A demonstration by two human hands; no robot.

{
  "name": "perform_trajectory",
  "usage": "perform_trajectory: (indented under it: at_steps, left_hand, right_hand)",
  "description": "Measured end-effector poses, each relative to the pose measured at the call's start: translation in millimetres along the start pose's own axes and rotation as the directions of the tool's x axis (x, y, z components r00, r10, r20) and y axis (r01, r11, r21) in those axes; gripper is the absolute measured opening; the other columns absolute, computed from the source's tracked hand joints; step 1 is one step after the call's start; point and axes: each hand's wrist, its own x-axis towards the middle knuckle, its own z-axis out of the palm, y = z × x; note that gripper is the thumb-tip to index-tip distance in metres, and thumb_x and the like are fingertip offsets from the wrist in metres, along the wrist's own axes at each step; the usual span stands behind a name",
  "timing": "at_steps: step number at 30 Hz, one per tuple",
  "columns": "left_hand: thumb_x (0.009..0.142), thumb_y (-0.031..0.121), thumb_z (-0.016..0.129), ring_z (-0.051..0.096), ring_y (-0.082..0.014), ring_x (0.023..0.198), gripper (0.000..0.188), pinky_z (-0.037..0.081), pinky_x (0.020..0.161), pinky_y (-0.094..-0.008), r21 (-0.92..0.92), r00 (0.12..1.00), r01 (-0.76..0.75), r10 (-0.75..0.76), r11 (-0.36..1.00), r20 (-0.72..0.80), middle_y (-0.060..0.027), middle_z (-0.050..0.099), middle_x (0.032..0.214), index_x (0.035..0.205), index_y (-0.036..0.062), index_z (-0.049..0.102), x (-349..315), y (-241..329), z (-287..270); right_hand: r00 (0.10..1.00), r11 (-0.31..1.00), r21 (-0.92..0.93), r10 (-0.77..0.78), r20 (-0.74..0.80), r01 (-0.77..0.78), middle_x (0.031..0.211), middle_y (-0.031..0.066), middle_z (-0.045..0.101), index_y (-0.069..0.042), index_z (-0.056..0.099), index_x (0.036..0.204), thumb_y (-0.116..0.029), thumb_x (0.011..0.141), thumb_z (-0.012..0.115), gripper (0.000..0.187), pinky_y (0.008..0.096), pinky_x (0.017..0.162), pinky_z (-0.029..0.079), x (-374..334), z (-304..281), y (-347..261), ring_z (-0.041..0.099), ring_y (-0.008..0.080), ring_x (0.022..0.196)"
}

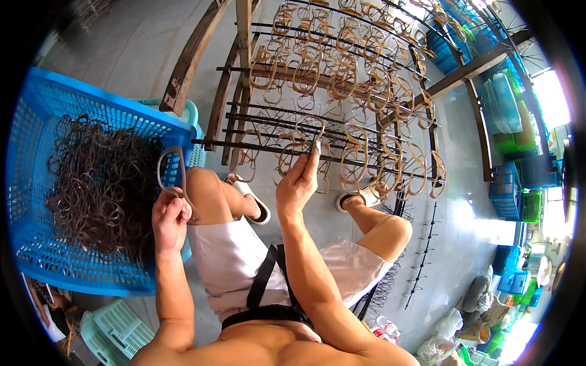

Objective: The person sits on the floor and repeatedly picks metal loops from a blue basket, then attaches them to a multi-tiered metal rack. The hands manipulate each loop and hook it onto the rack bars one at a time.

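Observation:
My left hand [171,216] is closed on a pale eyeglass frame [171,171], holding it upright beside the blue basket [79,104]. That basket is full of a dark tangle of eyeglass frames [101,183]. My right hand [299,180] reaches forward to the metal rack [342,116] and pinches a frame [308,143] at one of its dark rods. Several tan frames hang in rows on the rack's rods. I am seated, with my knees under the rack.
A wooden post [192,55] leans behind the basket. Light green crates [119,326] sit at lower left. Blue and green crates [510,189] stack along the right, with bags and bottles [445,335] on the floor at lower right.

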Motion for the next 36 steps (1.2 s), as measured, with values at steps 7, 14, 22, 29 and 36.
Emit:
perform_trajectory:
  at_steps: [7,14,22,29,36]
  left_hand:
    - [0.084,0.019,0.062,0.043,-0.0063,0.059,0.025,0.034,0.053,-0.0197,-0.034,1.0,0.031,-0.031,0.999,0.001,-0.001,0.052,0.074,0.102,0.0047,0.053,-3.1,-3.5,11.9]
    - [0.084,0.017,0.061,0.046,-0.0072,0.06,0.023,0.035,0.053,-0.0201,-0.116,0.998,0.066,-0.067,0.991,-0.001,-0.0001,0.053,0.071,0.102,0.0054,0.053,-11.0,-15.0,33.4]
    - [0.088,0.017,0.052,0.048,-0.0171,0.107,0.024,0.033,0.095,-0.0289,0.054,0.99,-0.113,0.108,0.992,0.093,-0.0074,0.047,0.115,0.103,-0.0016,0.055,-8.5,-30.2,78.9]
    - [0.088,0.021,0.056,0.054,-0.0207,0.088,0.023,0.044,0.078,-0.0313,0.877,0.798,0.057,0.506,0.477,-0.328,-0.0117,0.054,0.102,0.103,0.003,0.056,50.5,-27.5,-89.9]
    - [0.079,0.017,0.061,0.047,-0.0402,0.104,0.036,0.04,0.09,-0.0428,0.868,0.801,0.497,0.374,0.02,-0.467,-0.0211,0.044,0.118,0.111,0.0054,0.051,42.4,-87.2,-209.5]
  right_hand:
    - [0.991,0.99,-0.045,-0.133,-0.012,0.132,0.056,0.0044,0.048,0.001,0.048,0.122,-0.015,0.094,0.045,0.032,0.0275,0.041,0.037,15.4,-13.3,13.1,0.042,0.0112,0.043]
    - [0.948,0.947,-0.16,-0.245,0.201,0.278,0.1,0.0179,0.049,0.003,0.041,0.123,-0.008,0.088,0.051,0.039,0.0317,0.069,0.043,-5.3,-56.6,-13.4,0.05,0.0243,0.08]
    - [0.817,0.91,0.388,-0.109,0.566,-0.147,0.064,0.0064,0.053,0.005,0.05,0.113,-0.001,0.088,0.049,0.026,0.0245,0.048,0.039,-67.2,-37.7,-56.3,0.05,0.0139,0.053]
    - [0.994,0.966,0.243,0.066,0.084,-0.085,0.054,0.0007,0.046,-0.001,0.045,0.115,-0.013,0.096,0.04,0.023,0.0233,0.04,0.038,-19.8,28.3,-35.9,0.043,0.0067,0.043]
    - [0.969,0.962,0.12,0.245,0.032,-0.247,0.054,0.0,0.047,-0.001,0.045,0.115,-0.018,0.097,0.042,0.025,0.0245,0.039,0.035,-18.0,45.5,-38.4,0.042,0.0068,0.043]
